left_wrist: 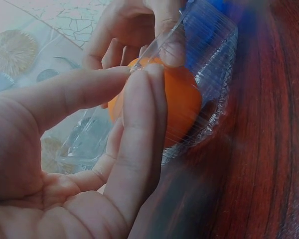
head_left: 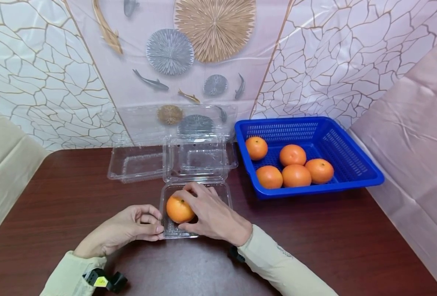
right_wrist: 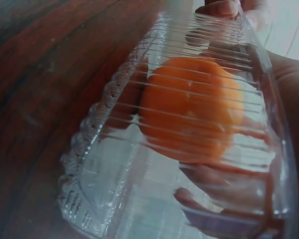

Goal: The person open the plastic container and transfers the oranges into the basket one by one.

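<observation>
A clear plastic clamshell box (head_left: 181, 236) sits on the table with its lid (head_left: 195, 159) raised at the back. Inside its left half is an orange (head_left: 179, 210), and my right hand (head_left: 216, 216) grips it from above and the right, thumb on the near side and fingers over the far side. My left hand (head_left: 129, 228) pinches the box's left front rim between thumb and fingers. The left wrist view shows this pinch close up, with the orange (left_wrist: 182, 99) just behind the rim. Through the ribbed wall, the right wrist view shows the orange (right_wrist: 189, 109) within the box.
A blue plastic basket (head_left: 310, 191) with several oranges (head_left: 296, 176) stands at the back right. More clear plastic boxes (head_left: 137, 164) stand open behind the clamshell, against the patterned backdrop (head_left: 129, 94). The dark wooden table (head_left: 55, 197) lies beneath everything.
</observation>
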The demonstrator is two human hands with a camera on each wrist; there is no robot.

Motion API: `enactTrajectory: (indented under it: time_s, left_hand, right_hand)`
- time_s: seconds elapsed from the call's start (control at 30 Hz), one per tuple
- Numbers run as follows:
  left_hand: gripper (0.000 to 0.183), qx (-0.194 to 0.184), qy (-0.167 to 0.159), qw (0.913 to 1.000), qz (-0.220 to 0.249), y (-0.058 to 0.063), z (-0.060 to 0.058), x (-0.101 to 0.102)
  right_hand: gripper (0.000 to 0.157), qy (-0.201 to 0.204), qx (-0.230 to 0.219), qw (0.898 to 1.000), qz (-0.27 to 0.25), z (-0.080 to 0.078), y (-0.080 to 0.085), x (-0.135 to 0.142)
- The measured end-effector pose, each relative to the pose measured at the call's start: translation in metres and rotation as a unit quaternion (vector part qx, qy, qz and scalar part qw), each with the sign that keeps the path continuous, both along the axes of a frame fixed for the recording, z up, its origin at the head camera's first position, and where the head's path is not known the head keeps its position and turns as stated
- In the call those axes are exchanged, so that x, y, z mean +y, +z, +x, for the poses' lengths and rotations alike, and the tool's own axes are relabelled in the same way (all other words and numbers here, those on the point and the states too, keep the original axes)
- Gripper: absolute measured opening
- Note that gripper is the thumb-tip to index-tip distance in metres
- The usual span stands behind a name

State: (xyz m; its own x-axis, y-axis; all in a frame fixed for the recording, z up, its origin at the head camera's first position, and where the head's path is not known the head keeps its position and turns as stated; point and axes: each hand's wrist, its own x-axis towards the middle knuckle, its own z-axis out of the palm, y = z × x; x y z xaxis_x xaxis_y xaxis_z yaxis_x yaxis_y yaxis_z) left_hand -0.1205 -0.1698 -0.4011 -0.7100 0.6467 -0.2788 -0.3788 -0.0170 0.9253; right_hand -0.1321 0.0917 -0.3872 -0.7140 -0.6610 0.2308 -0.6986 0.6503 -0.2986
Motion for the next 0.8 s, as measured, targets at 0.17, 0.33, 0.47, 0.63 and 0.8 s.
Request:
enactTrajectory:
  time_s: [0.17, 0.33, 0.47, 0.63, 0.8]
  left_hand:
    - [0.018, 0.002, -0.003, 1.0, 0.005, -0.0006, 0.0001, 0.0001]
    - [0.019, -0.002, -0.001, 1.0, 0.001, 0.0001, 0.0008, 0.0006]
    - [0.021, -0.006, 0.003, 1.0, -0.004, 0.0005, 0.0013, 0.0011]
    - [0.023, -0.007, 0.004, 0.9999, -0.007, 0.0009, 0.0016, 0.0017]
    - [0.024, -0.009, 0.003, 0.9999, -0.007, 0.0009, 0.0016, 0.0022]
  right_hand:
    - [0.067, -0.003, -0.009, 1.0, -0.008, -0.0006, -0.0016, -0.0009]
    - [0.065, -0.006, -0.001, 1.0, -0.004, -0.0012, -0.0031, -0.0013]
    - [0.064, -0.007, 0.003, 1.0, 0.0, -0.0013, -0.0036, -0.0008]
    - [0.063, -0.009, 0.003, 1.0, 0.005, -0.0017, -0.0031, 0.0001]
    - [0.065, -0.006, -0.002, 1.0, 0.007, -0.0014, -0.0019, 0.001]
